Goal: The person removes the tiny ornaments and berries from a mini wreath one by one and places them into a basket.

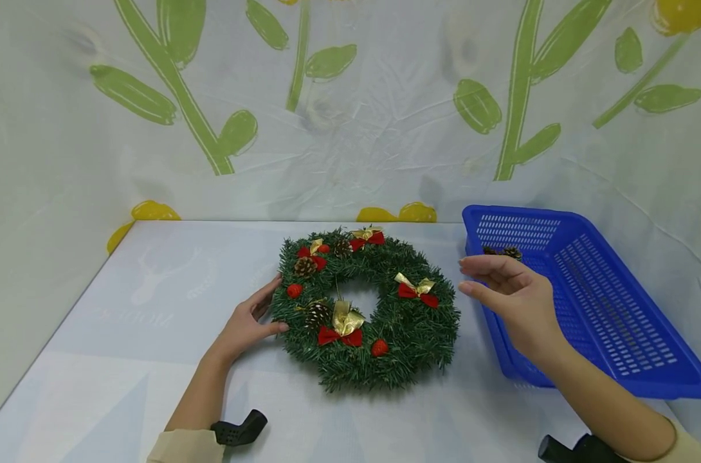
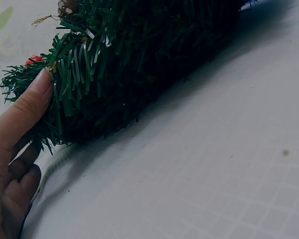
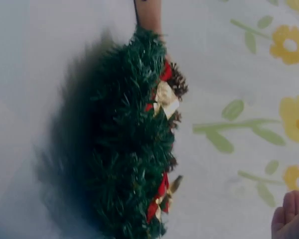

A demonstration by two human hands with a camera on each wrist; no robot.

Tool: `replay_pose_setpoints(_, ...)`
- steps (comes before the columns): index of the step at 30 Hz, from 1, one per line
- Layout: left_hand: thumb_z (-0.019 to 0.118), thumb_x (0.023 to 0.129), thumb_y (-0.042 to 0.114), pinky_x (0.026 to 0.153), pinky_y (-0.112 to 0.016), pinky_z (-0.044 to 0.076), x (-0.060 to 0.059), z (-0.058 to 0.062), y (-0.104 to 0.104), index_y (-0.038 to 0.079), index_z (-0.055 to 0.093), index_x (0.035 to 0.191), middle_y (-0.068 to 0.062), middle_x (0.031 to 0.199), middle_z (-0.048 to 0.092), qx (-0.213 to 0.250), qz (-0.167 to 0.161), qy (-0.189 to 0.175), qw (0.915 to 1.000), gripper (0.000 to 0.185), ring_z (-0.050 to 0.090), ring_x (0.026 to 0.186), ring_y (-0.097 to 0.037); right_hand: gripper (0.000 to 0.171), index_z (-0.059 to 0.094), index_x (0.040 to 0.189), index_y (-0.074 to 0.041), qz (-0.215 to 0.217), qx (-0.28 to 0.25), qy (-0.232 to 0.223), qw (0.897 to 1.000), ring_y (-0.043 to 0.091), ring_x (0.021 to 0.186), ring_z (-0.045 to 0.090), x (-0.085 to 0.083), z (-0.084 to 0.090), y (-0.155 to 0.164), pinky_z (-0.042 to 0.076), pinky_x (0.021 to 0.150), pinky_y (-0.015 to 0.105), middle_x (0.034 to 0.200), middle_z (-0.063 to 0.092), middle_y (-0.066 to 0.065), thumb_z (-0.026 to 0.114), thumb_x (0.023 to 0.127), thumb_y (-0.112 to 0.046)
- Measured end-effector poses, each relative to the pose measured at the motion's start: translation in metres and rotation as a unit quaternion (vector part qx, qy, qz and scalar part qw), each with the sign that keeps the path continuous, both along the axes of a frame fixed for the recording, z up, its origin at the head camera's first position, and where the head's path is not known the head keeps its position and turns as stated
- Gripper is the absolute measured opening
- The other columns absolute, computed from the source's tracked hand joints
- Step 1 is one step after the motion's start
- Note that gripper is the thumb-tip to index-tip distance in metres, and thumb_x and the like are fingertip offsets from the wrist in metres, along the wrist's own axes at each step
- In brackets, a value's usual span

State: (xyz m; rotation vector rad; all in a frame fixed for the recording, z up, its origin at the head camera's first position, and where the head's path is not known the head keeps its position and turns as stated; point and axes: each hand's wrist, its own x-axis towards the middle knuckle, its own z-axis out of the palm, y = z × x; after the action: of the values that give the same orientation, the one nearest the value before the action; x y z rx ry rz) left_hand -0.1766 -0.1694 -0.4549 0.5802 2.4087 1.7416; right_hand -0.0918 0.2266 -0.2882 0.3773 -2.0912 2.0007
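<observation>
A green Christmas wreath [image 1: 397, 360] lies on the table, dressed with red and gold bows [image 1: 341, 328], pine cones [image 1: 317, 315] and red berry-like balls [image 1: 379, 348]. My left hand [image 1: 246, 328] holds its left edge. The left wrist view shows the thumb [image 2: 32, 99] pressing into the needles, with the other fingers lower and partly hidden by the wreath. My right hand [image 1: 518, 302] hovers beyond the wreath's right side, over the basket's near-left rim. Its fingers are loosely bent, thumb apart, with nothing between them.
A blue plastic basket [image 1: 622, 302] with slotted walls stands at the right of the white table [image 1: 125, 334]. A few pine cones [image 1: 511, 253] show inside it, partly behind my right hand. A curtain [image 1: 373, 141] with printed flowers hangs behind the table.
</observation>
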Motion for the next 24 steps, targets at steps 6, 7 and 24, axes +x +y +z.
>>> replay_pose_setpoints(6, 0.079, 0.077, 0.016, 0.11, -0.02, 0.03, 0.0, 0.0, -0.001, 0.019, 0.031, 0.15, -0.004, 0.156, 0.022, 0.004, -0.001, 0.0, 1.0, 0.087, 0.025, 0.141, -0.031, 0.03, 0.067, 0.107, 0.003, -0.009, -0.02, -0.003, 1.0, 0.013, 0.098, 0.064, 0.005, -0.01, -0.014, 0.055, 0.081, 0.021, 0.105, 0.07, 0.002, 0.064, 0.08, 0.016)
replay_pose_setpoints(7, 0.079, 0.077, 0.016, 0.111, -0.026, 0.03, 0.0, 0.0, -0.001, 0.02, 0.031, 0.15, -0.004, 0.157, 0.022, 0.004, -0.003, 0.001, 1.0, 0.087, 0.025, 0.141, -0.032, 0.03, 0.067, 0.107, 0.003, -0.009, -0.018, -0.003, 1.0, 0.013, 0.098, 0.064, 0.005, -0.012, -0.016, 0.055, 0.082, 0.021, 0.104, 0.07, 0.002, 0.064, 0.08, 0.016)
replay_pose_setpoints(24, 0.078, 0.078, 0.015, 0.112, -0.042, 0.026, -0.001, 0.001, 0.0, 0.018, 0.031, 0.15, -0.006, 0.157, 0.021, -0.001, -0.004, 0.005, 1.0, 0.086, 0.024, 0.141, -0.034, 0.029, 0.065, 0.106, 0.006, -0.014, 0.025, -0.006, 1.0, 0.011, 0.096, 0.063, 0.003, -0.048, -0.039, 0.053, 0.087, 0.021, 0.103, 0.068, -0.004, 0.07, 0.078, 0.011)
